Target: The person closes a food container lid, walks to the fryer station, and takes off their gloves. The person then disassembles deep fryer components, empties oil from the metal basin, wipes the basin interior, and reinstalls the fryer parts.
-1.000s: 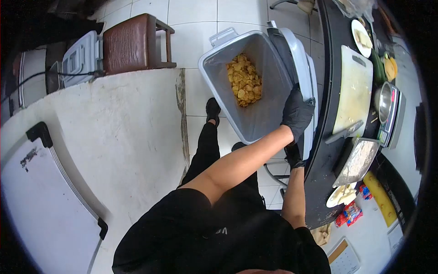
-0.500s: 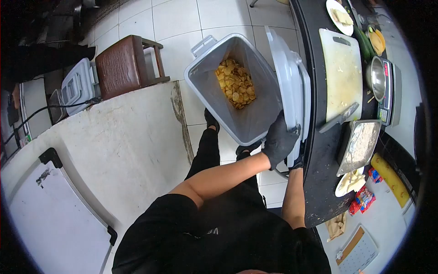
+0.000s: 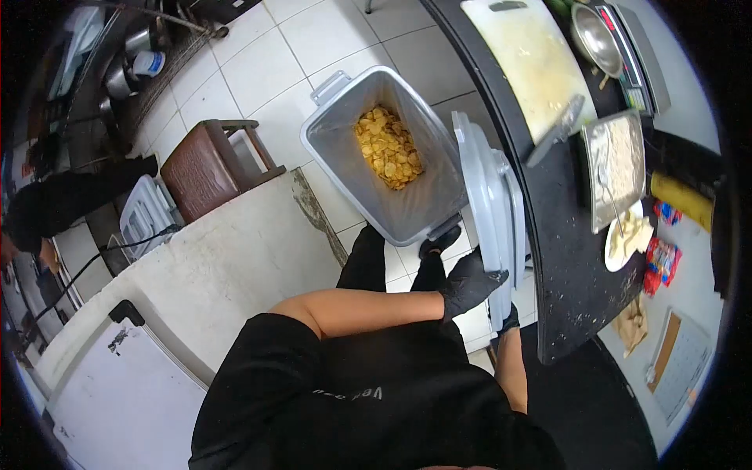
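Observation:
A grey plastic bin (image 3: 329, 164) stands open on the floor, with a heap of thin golden crisps (image 3: 388, 149) at its bottom. Right of it, a grey bin lid (image 3: 479, 184) is held on edge beside the black counter. My left hand (image 3: 472, 283), in a black glove, grips the lid's near end with fingers wrapped over its edge. On the lid's other side is my right hand (image 3: 511, 319), also black-gloved and mostly hidden behind it; it appears to hold the lid too.
The black counter (image 3: 564, 301) carries a cutting board (image 3: 533, 59), a knife (image 3: 556, 131), a metal tray (image 3: 619, 168), a plate (image 3: 619, 254) and a steel bowl (image 3: 597, 39) by a scale. A brown stool (image 3: 200, 168) and white ledge (image 3: 243, 235) stand left. Another person (image 3: 70, 196) is far left.
My view has turned and shifted. Both hands have drawn the lid toward me, and its near end now stands farther from the bin.

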### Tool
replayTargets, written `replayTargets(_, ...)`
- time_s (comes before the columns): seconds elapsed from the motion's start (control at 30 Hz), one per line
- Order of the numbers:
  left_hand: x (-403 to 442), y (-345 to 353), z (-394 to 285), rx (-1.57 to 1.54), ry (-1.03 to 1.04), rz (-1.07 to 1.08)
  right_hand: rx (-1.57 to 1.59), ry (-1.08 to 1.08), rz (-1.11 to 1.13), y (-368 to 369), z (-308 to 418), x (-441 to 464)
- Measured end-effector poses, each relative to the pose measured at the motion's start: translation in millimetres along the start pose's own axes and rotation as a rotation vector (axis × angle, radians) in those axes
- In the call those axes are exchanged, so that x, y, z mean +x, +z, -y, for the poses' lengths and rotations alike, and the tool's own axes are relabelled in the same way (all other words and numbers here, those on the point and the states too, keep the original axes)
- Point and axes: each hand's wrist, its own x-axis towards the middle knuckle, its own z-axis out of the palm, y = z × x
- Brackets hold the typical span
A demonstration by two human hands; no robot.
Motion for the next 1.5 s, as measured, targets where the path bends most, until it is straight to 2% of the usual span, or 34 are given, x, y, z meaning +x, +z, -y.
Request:
replayTargets(0.03, -4.4, 18.7, 14.3, -0.062, -0.131, 0.079, 0.008, 0.044, -0.019, -23.5, -13.8, -12.2)
replayTargets(0.13, -22.8, 50.5, 24.6, -0.094, -0.084, 0.126, 0.008, 0.196, 0.039, -109.0, -57.6, -49.0)
replayTargets(0.17, -27.2, 58.0, 24.9, -0.089, -0.078, 0.134, 0.105, 0.223, -0.275, -79.4, -57.1, -68.3)
replayTargets(0.23, -36.0, 75.1, 26.1, -0.107, -0.22, 0.23, 0.098, 0.237, -0.279, -110.7, -67.5, -85.9)
replayTargets(0.27, -40.1, 85.9, 27.3, -0.099, -0.215, 0.235, 0.086, 0.255, -0.282, -126.5, -72.4, -91.4)
replayTargets(0.33, -50.8, 110.9, 31.1, -0.198, -0.342, 0.343, 0.23, 0.354, -0.312, -159.4, -74.8, -112.3)
replayTargets(0.4, -64.7, 138.2, 30.4, -0.258, -0.405, 0.432, 0.085, 0.366, -0.329, -186.5, -79.7, -146.2)
replayTargets(0.43, -72.7, 153.8, 29.0, -0.336, -0.468, 0.504, 0.115, 0.352, -0.299, -197.1, -80.1, -168.5)
replayTargets(0.47, -81.4, 171.5, 26.9, -0.325, -0.469, 0.524, 0.176, 0.454, -0.113, -223.1, -78.5, -187.5)
replayTargets(0.53, -103.9, 209.2, 21.4, -0.539, -0.532, 0.668, 0.204, 0.42, -0.29, -249.4, -92.8, -229.5)
replayTargets(0.6, -125.4, 245.1, 12.3, -0.422, -0.537, 0.781, 0.225, 0.426, -0.339, -289.7, -114.2, -274.7)
replayTargets(0.67, -146.5, 275.7, -4.3, -0.469, -0.638, 0.978, 0.139, 0.448, -0.378, -327.2, -135.9, -323.7)
replayTargets(0.73, -172.1, 309.5, -16.8, -0.513, -0.597, 1.135, 0.172, 0.415, -0.37, -357.8, -150.0, -384.3)
replayTargets(0.8, -193.2, 339.1, -33.8, -0.558, -0.728, 1.27, 0.102, 0.304, -0.447, -368.6, -160.8, -441.5)
replayTargets(0.87, -217.1, 370.1, -40.9, -0.513, -0.627, 1.274, 0.001, 0.227, -0.521, -384.6, -171.0, -485.3)
replayTargets(0.93, -226.1, 380.1, -56.4, -0.442, -0.569, 1.332, -0.008, 0.062, -0.706, -382.8, -172.5, -514.2)
replayTargets(0.97, -228.6, 385.8, -52.5, -0.466, -0.554, 1.356, 0.003, 0.057, -0.704, -388.6, -175.0, -512.7)
replayTargets(1.07, -224.9, 396.2, -27.6, -0.472, -0.595, 1.32, -0.177, -0.308, -1.008, -408.4, -168.8, -499.6)
replayTargets(1.13, -202.9, 388.7, -17.9, -0.474, -0.635, 1.283, -0.145, -0.315, -1.019, -413.5, -145.5, -469.8)
replayTargets(1.17, -193.2, 388.9, -2.9, -0.475, -0.645, 1.242, -0.031, -0.462, -0.992, -417.5, -137.0, -442.2)
replayTargets(1.2, -180.6, 387.4, 19.0, -0.479, -0.651, 1.186, -0.069, -0.448, -0.936, -424.0, -124.1, -415.5)
replayTargets(1.27, -157.7, 374.3, 53.9, -0.587, -0.746, 1.042, -0.155, -0.723, -0.993, -430.6, -97.5, -364.5)
replayTargets(1.3, -146.9, 367.3, 72.9, -0.598, -0.799, 0.997, -0.126, -0.634, -0.984, -419.5, -75.5, -347.3)
replayTargets(1.4, -127.2, 354.9, 124.0, -0.626, -0.901, 0.901, -0.14, -0.655, -0.97, -399.3, -31.1, -290.4)
replayTargets(1.43, -124.8, 354.7, 138.7, -0.641, -0.961, 0.87, -0.412, -0.738, -0.965, -446.2, -30.4, -257.6)
replayTargets(1.5, -119.4, 358.3, 165.7, -0.646, -0.943, 0.836, -0.483, -0.797, -0.941, -481.4, -21.1, -205.2)
